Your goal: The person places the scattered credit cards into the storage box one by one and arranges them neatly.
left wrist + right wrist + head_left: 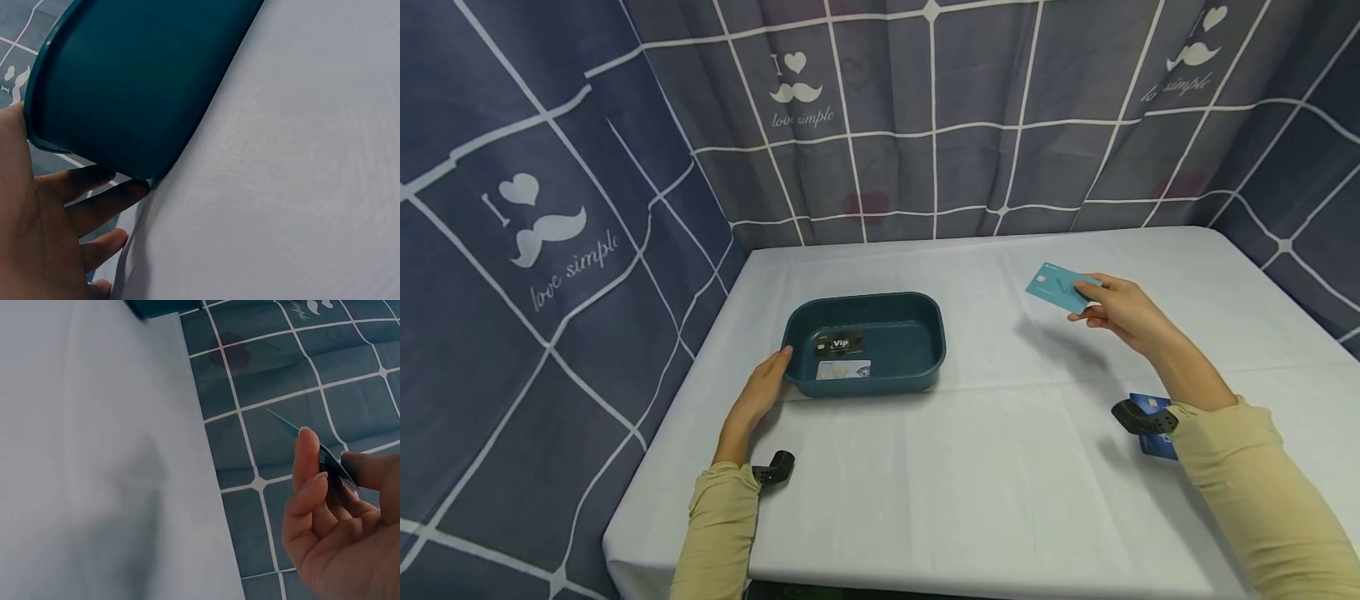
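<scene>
In the head view, my right hand (pixel 1123 312) pinches a teal bank card (pixel 1060 286) between thumb and fingers, held above the table. The right wrist view shows this card (pixel 337 464) nearly edge-on. My left hand (pixel 760 387) grips the left end of a dark teal plastic box (pixel 917 383). In the left wrist view, its fingers (pixel 106 206) reach the box's lower corner; the thumb tip is hidden. Inside the box lie a black VIP card (pixel 840 343) and, nearer me, a whitish card (pixel 843 370).
A blue card (pixel 1157 446) lies on the white-covered table (pixel 1000 483), partly hidden under my right forearm and its black wrist camera (pixel 1142 417). Dark checked curtains (pixel 970 167) hang behind the table and along both sides.
</scene>
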### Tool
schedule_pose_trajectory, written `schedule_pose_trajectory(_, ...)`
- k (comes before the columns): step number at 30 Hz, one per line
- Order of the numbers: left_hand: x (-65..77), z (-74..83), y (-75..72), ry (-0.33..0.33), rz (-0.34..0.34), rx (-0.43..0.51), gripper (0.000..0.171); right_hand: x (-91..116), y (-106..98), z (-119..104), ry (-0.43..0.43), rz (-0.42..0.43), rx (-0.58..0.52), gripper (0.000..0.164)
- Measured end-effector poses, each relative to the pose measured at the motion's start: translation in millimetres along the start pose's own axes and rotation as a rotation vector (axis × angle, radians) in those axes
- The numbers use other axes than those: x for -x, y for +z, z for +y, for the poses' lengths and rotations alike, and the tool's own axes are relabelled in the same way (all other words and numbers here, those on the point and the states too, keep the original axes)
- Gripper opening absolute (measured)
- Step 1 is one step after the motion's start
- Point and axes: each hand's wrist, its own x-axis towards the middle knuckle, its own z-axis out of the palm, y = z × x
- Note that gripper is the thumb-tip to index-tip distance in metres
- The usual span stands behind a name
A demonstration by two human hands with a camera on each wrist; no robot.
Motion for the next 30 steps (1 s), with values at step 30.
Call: schedule_pose_trajectory(30,1.3,0.8,-0.5,-0.002,-0.001,-0.033,0.079,-13,34,-18,-0.022,-0.094,0.023,0.066)
